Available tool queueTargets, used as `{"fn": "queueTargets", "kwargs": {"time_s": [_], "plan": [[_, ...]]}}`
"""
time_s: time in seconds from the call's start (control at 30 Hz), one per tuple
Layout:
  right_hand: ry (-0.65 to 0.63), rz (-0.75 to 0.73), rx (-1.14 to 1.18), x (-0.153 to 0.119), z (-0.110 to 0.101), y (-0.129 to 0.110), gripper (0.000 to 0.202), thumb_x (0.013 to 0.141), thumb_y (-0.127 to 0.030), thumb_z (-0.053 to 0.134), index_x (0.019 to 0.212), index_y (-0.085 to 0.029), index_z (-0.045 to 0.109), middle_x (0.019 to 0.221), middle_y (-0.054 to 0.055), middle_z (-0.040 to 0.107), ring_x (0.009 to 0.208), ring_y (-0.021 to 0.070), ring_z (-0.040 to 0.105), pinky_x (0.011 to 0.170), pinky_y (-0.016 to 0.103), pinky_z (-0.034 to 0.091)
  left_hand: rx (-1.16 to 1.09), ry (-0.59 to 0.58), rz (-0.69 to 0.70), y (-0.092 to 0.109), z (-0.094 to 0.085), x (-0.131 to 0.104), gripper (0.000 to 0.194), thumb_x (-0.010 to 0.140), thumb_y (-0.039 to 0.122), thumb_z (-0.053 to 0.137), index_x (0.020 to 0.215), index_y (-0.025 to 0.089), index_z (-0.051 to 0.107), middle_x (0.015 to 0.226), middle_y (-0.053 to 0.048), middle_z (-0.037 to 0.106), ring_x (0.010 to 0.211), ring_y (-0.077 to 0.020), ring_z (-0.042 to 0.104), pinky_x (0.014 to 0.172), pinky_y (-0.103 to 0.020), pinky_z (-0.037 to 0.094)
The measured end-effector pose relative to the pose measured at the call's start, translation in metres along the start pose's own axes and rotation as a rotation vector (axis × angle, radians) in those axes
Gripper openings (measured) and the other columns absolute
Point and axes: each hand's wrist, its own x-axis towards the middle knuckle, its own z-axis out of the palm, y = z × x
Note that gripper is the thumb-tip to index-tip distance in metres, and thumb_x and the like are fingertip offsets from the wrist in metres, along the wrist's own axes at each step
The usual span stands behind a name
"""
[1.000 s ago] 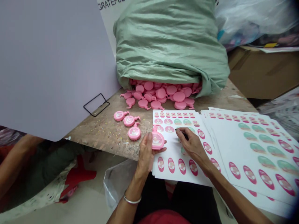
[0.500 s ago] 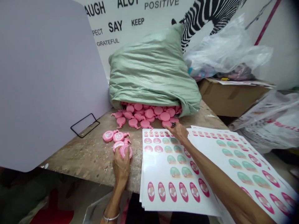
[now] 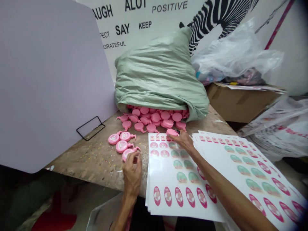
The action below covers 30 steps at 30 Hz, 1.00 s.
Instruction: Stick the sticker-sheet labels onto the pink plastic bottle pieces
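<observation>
My right hand [image 3: 183, 139] is closed on a pink round flat piece [image 3: 172, 132] with its face plain, above the top edge of a sticker sheet [image 3: 166, 173]. A dark slim tool [image 3: 177, 131] also shows at its fingers; its kind is unclear. My left hand [image 3: 132, 166] has curled fingers with a gap at the thumb, just in front of a pink piece with a round sticker [image 3: 127, 154]. Beside that piece lie several others with stickers, such as one pink stickered piece [image 3: 114, 138]. The sheet carries pink ovals and green and pink rounds.
A green sack [image 3: 158, 77] spills plain pink pieces [image 3: 144, 120] onto the wooden table [image 3: 96, 163]. More sticker sheets [image 3: 216, 166] lie at right. A pale panel [image 3: 53, 80] stands left by a black wire frame [image 3: 90, 128]. A cardboard box [image 3: 240, 99] and plastic bags [image 3: 240, 54] are at right.
My right hand has picked a plain pink piece from the pile and drawn it toward me. My left hand has come back and right from the stickered pieces, its grip loosened.
</observation>
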Motion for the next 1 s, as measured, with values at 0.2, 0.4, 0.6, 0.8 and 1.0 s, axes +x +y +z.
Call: {"fn": "queueTargets", "kwargs": {"time_s": [0.2,0.4,0.6,0.8,1.0], "plan": [[-0.008,-0.267,0.312,-0.099,-0.006,0.006,0.065,0.069,-0.061,0.062,0.112,-0.012,0.058,0.107,0.015,0.066,0.099,0.0278,0.061,0.086,0.04,0.047,-0.685,-0.371,-0.567,0.023,0.046,-0.011,0.039,0.078,0.049,0.065,0.097,0.015,0.065,0.1,-0.01,0.067,0.084,-0.0182,0.065,0.072,-0.028,0.052],[-0.204,-0.213,0.803,-0.165,-0.008,-0.005,0.049,0.068,-0.055,0.068,0.098,-0.017,0.06,0.093,0.008,0.065,0.084,0.0222,0.062,0.078,0.035,0.05,-1.136,-0.396,-0.794,0.046,0.054,-0.034,0.048,0.083,0.055,0.057,0.105,0.014,0.065,0.099,-0.01,0.068,0.087,-0.0179,0.065,0.079,-0.027,0.053],[-0.705,-0.007,1.265,-0.204,0.004,-0.02,0.053,0.085,-0.067,0.039,0.062,-0.02,0.046,0.052,-0.003,0.041,0.046,0.0109,0.042,0.048,0.026,0.04,-1.121,-0.405,-0.8,0.037,0.028,-0.048,0.049,0.079,0.048,0.065,0.109,0.009,0.064,0.09,-0.01,0.07,0.059,-0.0118,0.063,0.051,-0.02,0.051],[-0.26,-0.265,0.747,-0.162,-0.006,0.003,0.04,0.091,-0.054,0.036,0.088,-0.02,0.058,0.081,0.004,0.062,0.076,0.0181,0.057,0.069,0.029,0.044,-0.979,-0.12,-0.76,0.025,-0.002,-0.022,0.036,0.068,0.022,0.075,0.1,0.013,0.061,0.089,-0.01,0.072,0.07,-0.0188,0.07,0.06,-0.025,0.058],[0.082,-0.412,0.167,-0.083,0.007,0.033,0.019,0.089,-0.035,0.044,0.084,-0.021,0.056,0.077,0.004,0.065,0.07,0.0184,0.055,0.064,0.029,0.036,-0.763,-0.314,-0.705,0.025,0.029,-0.007,0.036,0.071,0.026,0.072,0.1,0.011,0.058,0.08,-0.009,0.07,0.055,-0.0149,0.066,0.047,-0.022,0.055]]}}
